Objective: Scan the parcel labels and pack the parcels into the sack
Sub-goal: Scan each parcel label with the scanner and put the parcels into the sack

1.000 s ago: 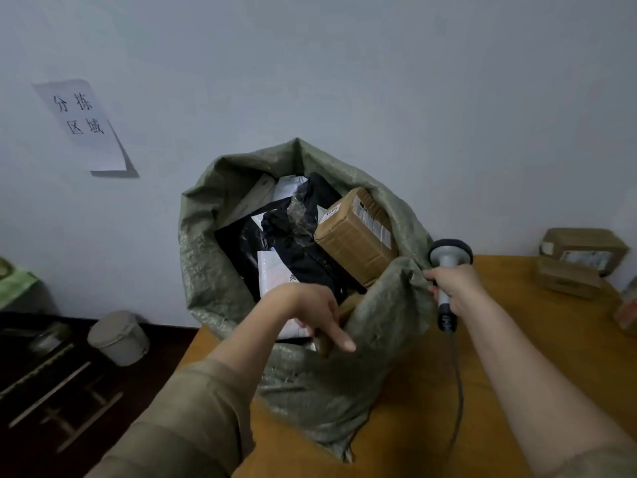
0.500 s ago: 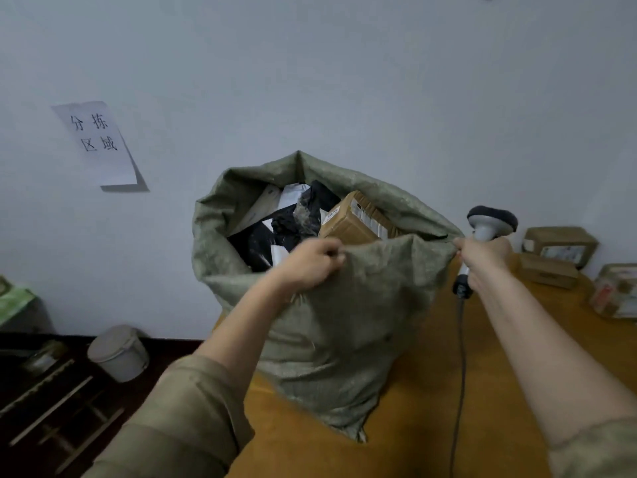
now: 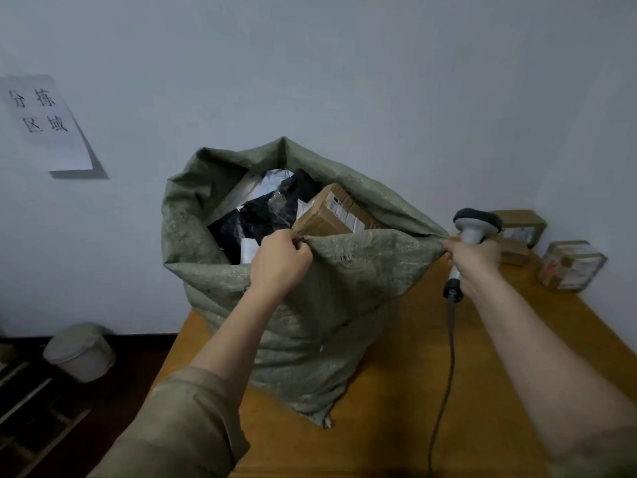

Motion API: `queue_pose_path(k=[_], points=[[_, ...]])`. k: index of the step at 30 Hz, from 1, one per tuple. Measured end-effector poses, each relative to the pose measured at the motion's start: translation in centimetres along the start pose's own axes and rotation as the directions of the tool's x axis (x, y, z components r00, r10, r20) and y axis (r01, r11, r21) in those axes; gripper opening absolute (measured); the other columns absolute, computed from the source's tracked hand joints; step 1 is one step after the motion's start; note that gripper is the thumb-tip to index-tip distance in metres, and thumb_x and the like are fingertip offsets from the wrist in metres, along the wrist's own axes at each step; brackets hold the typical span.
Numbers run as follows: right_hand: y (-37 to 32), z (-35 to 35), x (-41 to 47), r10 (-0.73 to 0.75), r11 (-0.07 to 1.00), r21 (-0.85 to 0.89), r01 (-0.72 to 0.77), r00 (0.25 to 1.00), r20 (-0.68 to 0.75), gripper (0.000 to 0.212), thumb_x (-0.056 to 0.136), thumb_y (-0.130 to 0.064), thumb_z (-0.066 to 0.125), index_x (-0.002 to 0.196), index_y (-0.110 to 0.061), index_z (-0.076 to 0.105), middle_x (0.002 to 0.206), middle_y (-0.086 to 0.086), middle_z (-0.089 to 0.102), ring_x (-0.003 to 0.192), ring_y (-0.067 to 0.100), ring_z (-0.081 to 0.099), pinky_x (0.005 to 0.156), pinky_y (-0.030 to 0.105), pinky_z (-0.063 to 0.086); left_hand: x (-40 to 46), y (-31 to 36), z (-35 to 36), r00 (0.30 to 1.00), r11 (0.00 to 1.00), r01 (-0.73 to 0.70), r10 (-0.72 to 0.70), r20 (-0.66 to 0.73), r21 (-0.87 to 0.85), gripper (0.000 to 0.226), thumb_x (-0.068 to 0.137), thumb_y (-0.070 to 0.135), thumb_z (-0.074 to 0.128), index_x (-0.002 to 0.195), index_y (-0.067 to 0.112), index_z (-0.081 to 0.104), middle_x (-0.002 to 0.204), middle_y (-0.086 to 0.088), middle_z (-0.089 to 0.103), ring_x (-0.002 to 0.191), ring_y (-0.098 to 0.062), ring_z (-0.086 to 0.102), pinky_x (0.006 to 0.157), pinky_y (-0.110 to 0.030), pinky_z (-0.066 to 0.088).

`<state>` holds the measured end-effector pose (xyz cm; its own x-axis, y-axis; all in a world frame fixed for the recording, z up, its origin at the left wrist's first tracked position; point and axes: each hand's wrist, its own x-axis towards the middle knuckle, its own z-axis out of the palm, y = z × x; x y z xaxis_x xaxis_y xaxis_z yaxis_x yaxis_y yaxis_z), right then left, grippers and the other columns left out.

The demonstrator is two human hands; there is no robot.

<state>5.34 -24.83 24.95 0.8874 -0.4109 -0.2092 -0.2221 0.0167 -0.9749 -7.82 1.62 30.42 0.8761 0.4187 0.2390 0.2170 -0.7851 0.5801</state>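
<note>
The wooden desk (image 3: 396, 426) carries a large grey-green woven sack (image 3: 327, 305), which stands upright against the pale wall with its mouth open. Inside the sack, near the top, lie several parcels: a brown cardboard box (image 3: 331, 215) with a white label, tilted against the near rim, and to its left black plastic mailers (image 3: 269, 212) and a white mailer (image 3: 272, 177). At the far right of the desk, well apart from the sack, three more cardboard parcels (image 3: 570, 267) sit close together by the wall.

The left hand (image 3: 279, 260) grips the near rim of the sack, its fingers curled round a bunched fold of fabric. The right hand (image 3: 474, 260) holds the grey barcode scanner (image 3: 474, 225) by its handle, head upward, and its fingers (image 3: 448, 244) also pinch the right corner of the sack's rim. The rim is stretched taut between the two hands. The scanner's cable (image 3: 446, 367) hangs down across the desk.

A paper sign (image 3: 44, 122) with printed characters is fixed to the wall at left. A pale bucket (image 3: 81, 351) stands on the dark floor below.
</note>
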Motion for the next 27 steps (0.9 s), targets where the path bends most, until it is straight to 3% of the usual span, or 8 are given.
queue_pose_path(k=[3, 5, 9, 14, 17, 20, 23, 27], points=[[0.6, -1.4, 0.5, -0.014, 1.0, -0.018, 0.014, 1.0, -0.022, 0.033, 0.089, -0.017, 0.07, 0.114, 0.0, 0.058, 0.076, 0.005, 0.063, 0.061, 0.016, 0.058, 0.053, 0.031, 0.046, -0.5, 1.2, 1.1, 1.0, 0.992, -0.014, 0.015, -0.007, 0.129, 0.007, 0.083, 0.018, 0.049, 0.083, 0.011, 0.052, 0.084, -0.004, 0.056, 0.08, -0.026, 0.055, 0.067, -0.038, 0.046], [0.5, -2.4, 1.1, -0.029, 0.999, -0.03, 0.028, 0.999, -0.024, 0.028, 0.089, -0.015, 0.068, 0.111, 0.002, 0.062, 0.072, 0.005, 0.063, 0.058, 0.015, 0.057, 0.052, 0.029, 0.046, -0.8, 2.2, 1.7, 0.999, 0.972, -0.044, 0.049, -0.014, 0.231, 0.021, 0.082, 0.015, 0.05, 0.103, 0.012, 0.053, 0.102, -0.006, 0.052, 0.097, -0.03, 0.049, 0.088, -0.047, 0.043], [0.0, -4.4, 2.8, -0.01, 0.999, -0.038, 0.012, 0.999, 0.042, 0.025, 0.088, -0.014, 0.07, 0.107, 0.003, 0.066, 0.076, 0.006, 0.067, 0.056, 0.014, 0.057, 0.053, 0.029, 0.048, -0.9, 6.2, 2.9, 0.986, 0.966, -0.152, 0.163, -0.035, 0.208, 0.037, 0.083, 0.008, 0.051, 0.12, 0.012, 0.053, 0.119, -0.008, 0.051, 0.112, -0.03, 0.047, 0.1, -0.045, 0.035], [-1.3, -9.0, 5.9, -0.052, 0.997, -0.045, 0.064, 0.971, 0.235, 0.022, 0.087, -0.006, 0.071, 0.106, 0.002, 0.064, 0.071, 0.006, 0.061, 0.053, 0.012, 0.054, 0.046, 0.022, 0.045, -0.4, 13.5, 7.6, 0.986, 0.976, -0.168, 0.166, 0.023, 0.137, 0.034, 0.087, 0.009, 0.048, 0.121, 0.011, 0.047, 0.12, -0.007, 0.049, 0.11, -0.029, 0.05, 0.097, -0.046, 0.04], [-2.4, -14.3, 9.1, -0.056, 0.989, -0.11, 0.096, 0.945, 0.323, 0.009, 0.089, -0.008, 0.07, 0.094, -0.001, 0.067, 0.068, 0.005, 0.059, 0.053, 0.012, 0.052, 0.047, 0.023, 0.043, -0.3, 19.1, 12.8, 0.978, 0.974, -0.207, 0.203, 0.054, 0.089, 0.042, 0.092, 0.014, 0.051, 0.133, 0.012, 0.043, 0.131, -0.008, 0.043, 0.111, -0.029, 0.051, 0.097, -0.046, 0.045], [-3.0, -19.9, 13.5, -0.075, 0.982, -0.148, 0.118, 0.959, 0.272, 0.01, 0.092, -0.012, 0.067, 0.089, -0.003, 0.069, 0.076, 0.008, 0.066, 0.058, 0.013, 0.054, 0.055, 0.026, 0.045, -0.3, 24.9, 18.7, 0.945, 0.958, -0.287, 0.278, 0.174, 0.023, 0.04, 0.092, 0.016, 0.05, 0.132, 0.014, 0.045, 0.133, -0.007, 0.041, 0.102, -0.027, 0.056, 0.093, -0.044, 0.049], [-3.6, -24.1, 17.8, -0.088, 0.988, -0.109, 0.112, 0.975, 0.206, 0.012, 0.09, -0.011, 0.065, 0.087, 0.0, 0.069, 0.083, 0.014, 0.07, 0.064, 0.019, 0.057, 0.071, 0.04, 0.052, -0.3, 28.7, 23.5, 0.892, 0.939, -0.343, 0.33, 0.308, -0.01, 0.038, 0.094, 0.016, 0.053, 0.132, 0.014, 0.048, 0.133, -0.006, 0.042, 0.096, -0.017, 0.053, 0.085, -0.028, 0.045], [-3.5, -26.2, 21.9, -0.074, 0.993, -0.082, 0.09, 0.98, 0.186, 0.011, 0.087, -0.02, 0.067, 0.081, -0.011, 0.07, 0.087, 0.008, 0.076, 0.075, 0.02, 0.063, 0.081, 0.042, 0.054, 0.5, 30.2, 28.2, 0.829, 0.939, -0.342, 0.29, 0.479, 0.025, 0.038, 0.095, 0.021, 0.056, 0.132, 0.015, 0.051, 0.139, -0.008, 0.041, 0.112, -0.021, 0.052, 0.086, -0.023, 0.04]])
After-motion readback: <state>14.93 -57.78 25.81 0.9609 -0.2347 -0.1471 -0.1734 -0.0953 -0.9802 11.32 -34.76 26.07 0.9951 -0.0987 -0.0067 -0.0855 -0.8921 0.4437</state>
